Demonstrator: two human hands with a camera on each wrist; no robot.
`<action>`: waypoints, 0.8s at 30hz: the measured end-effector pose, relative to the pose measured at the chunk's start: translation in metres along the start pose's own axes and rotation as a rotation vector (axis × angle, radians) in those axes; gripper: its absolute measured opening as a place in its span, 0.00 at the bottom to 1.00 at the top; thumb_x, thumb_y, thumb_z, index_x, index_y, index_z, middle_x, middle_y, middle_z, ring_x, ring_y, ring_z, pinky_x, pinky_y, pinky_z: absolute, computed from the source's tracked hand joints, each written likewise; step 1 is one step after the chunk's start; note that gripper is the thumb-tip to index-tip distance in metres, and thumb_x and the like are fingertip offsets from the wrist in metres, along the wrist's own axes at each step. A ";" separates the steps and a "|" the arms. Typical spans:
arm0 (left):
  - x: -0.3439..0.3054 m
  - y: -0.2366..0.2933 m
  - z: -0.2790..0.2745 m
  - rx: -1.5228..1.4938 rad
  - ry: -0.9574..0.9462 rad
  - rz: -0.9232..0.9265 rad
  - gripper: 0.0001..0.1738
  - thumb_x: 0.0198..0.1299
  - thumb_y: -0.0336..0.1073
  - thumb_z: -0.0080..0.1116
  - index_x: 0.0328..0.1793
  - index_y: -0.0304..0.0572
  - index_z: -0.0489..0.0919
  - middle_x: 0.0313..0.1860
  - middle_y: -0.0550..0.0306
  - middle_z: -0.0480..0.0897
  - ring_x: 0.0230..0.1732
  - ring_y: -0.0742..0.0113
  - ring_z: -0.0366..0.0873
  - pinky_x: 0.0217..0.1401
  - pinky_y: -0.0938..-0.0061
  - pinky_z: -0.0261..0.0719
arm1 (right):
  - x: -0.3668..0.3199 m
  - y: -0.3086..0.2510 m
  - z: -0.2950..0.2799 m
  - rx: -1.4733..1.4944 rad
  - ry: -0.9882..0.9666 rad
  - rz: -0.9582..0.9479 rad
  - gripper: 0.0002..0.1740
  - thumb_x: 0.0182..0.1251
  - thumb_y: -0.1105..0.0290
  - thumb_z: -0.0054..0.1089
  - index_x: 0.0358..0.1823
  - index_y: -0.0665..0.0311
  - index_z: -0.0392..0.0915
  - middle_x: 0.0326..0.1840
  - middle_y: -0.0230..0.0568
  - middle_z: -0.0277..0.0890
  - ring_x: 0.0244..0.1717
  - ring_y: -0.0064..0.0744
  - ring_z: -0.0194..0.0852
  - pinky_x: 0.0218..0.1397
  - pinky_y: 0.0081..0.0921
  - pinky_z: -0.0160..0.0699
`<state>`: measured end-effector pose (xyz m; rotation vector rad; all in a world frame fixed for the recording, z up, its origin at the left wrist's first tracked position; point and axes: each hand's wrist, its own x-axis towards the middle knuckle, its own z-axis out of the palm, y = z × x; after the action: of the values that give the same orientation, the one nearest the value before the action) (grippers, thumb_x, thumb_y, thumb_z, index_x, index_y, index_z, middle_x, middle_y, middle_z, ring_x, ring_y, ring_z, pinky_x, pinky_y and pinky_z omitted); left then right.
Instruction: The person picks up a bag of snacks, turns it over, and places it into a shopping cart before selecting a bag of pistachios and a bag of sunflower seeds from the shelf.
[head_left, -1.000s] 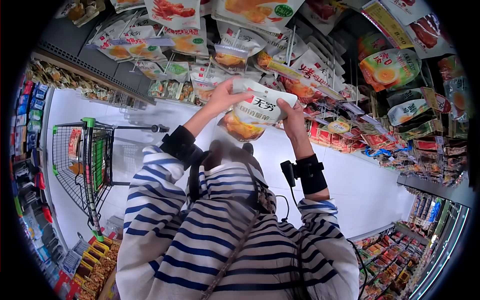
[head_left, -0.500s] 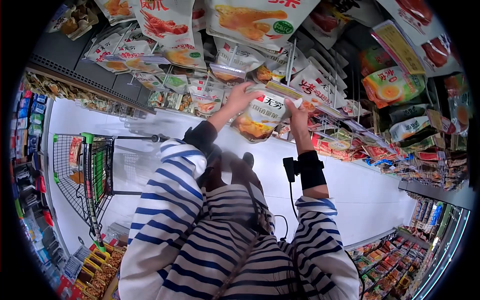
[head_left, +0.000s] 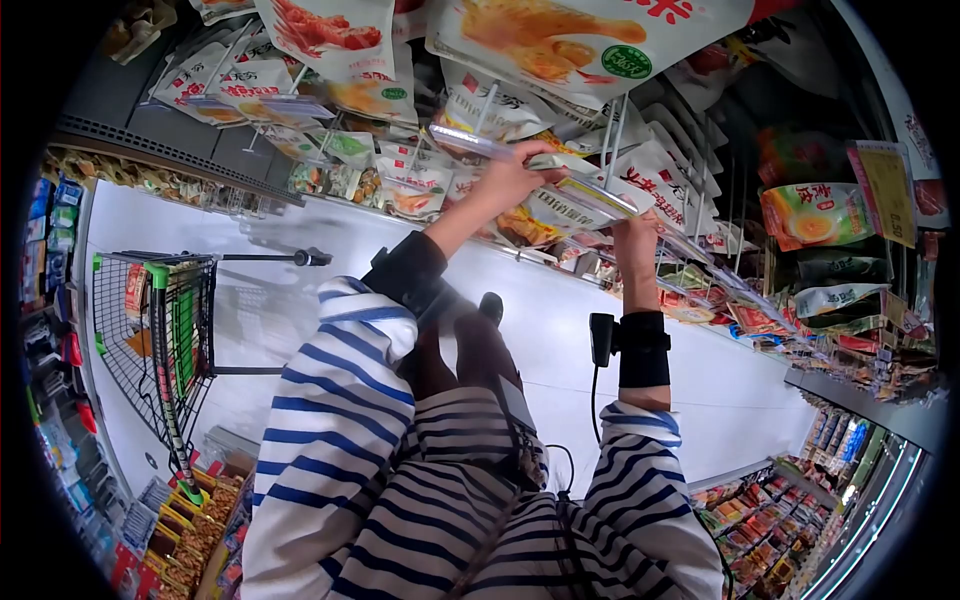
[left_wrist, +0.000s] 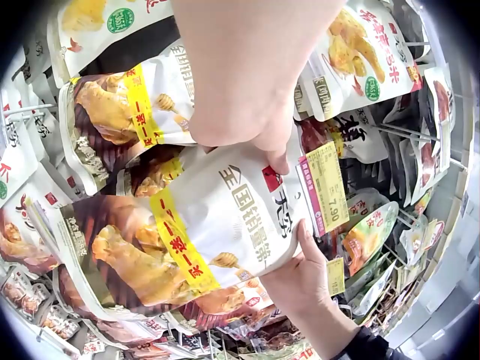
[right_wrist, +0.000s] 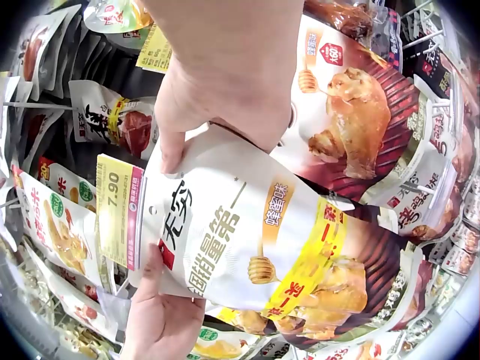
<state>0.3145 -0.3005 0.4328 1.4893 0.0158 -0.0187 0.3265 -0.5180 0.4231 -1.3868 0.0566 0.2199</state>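
The left hand (head_left: 515, 180) and right hand (head_left: 636, 235) have raised the pouch (head_left: 575, 205) among hanging packs (head_left: 500, 108).

Pouch (head_left: 560, 208): only a sliver shows in the head view (hands and price tag (head_left: 600, 196) cover the rest).
Left hand (left_wrist: 247, 82): fingertips hidden behind the pouch.
Right hand (right_wrist: 225, 82): wrist cut off at the top edge.
Cart (head_left: 150, 330): contents too small to tell.
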 end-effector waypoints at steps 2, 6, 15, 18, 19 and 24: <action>0.002 -0.006 0.002 -0.168 -0.005 -0.033 0.14 0.47 0.32 0.59 0.40 0.36 0.73 0.21 0.66 0.71 0.19 0.83 0.62 0.21 0.86 0.60 | 0.001 -0.002 0.005 0.139 -0.042 -0.004 0.08 0.55 0.73 0.54 0.36 0.68 0.71 0.35 0.36 0.74 0.35 0.23 0.71 0.42 0.19 0.67; 0.007 -0.015 0.002 0.010 0.035 0.068 0.13 0.46 0.31 0.60 0.39 0.35 0.74 0.24 0.64 0.72 0.22 0.81 0.63 0.24 0.85 0.62 | 0.003 0.000 0.005 0.235 -0.053 0.011 0.08 0.54 0.72 0.55 0.35 0.67 0.71 0.34 0.35 0.73 0.34 0.22 0.70 0.41 0.19 0.67; 0.008 0.003 0.002 0.019 0.002 0.006 0.17 0.43 0.33 0.64 0.38 0.33 0.74 0.28 0.58 0.76 0.29 0.79 0.71 0.32 0.83 0.69 | 0.007 0.000 0.007 0.077 0.041 -0.009 0.13 0.57 0.66 0.51 0.19 0.59 0.61 0.17 0.29 0.63 0.19 0.16 0.62 0.19 0.15 0.60; 0.008 0.008 0.001 0.066 0.015 0.000 0.17 0.43 0.28 0.63 0.41 0.32 0.73 0.33 0.55 0.76 0.33 0.75 0.70 0.36 0.82 0.69 | 0.006 -0.008 0.014 0.165 0.060 0.016 0.12 0.55 0.69 0.54 0.20 0.58 0.60 0.19 0.29 0.65 0.21 0.19 0.65 0.20 0.18 0.63; 0.008 0.010 0.000 0.050 0.004 -0.003 0.18 0.42 0.28 0.63 0.41 0.32 0.73 0.34 0.55 0.76 0.34 0.74 0.71 0.37 0.81 0.69 | 0.006 -0.008 0.014 0.187 0.072 0.022 0.12 0.54 0.70 0.55 0.20 0.58 0.60 0.19 0.30 0.65 0.21 0.19 0.66 0.20 0.19 0.64; 0.008 0.006 0.000 0.011 0.005 -0.019 0.18 0.43 0.31 0.63 0.42 0.33 0.73 0.34 0.54 0.76 0.34 0.74 0.71 0.37 0.80 0.69 | 0.006 -0.008 0.018 0.231 0.087 0.024 0.14 0.53 0.71 0.57 0.21 0.56 0.59 0.21 0.31 0.67 0.22 0.21 0.68 0.23 0.20 0.68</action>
<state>0.3224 -0.3000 0.4386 1.5002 0.0343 -0.0303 0.3322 -0.5011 0.4336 -1.1653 0.1655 0.1674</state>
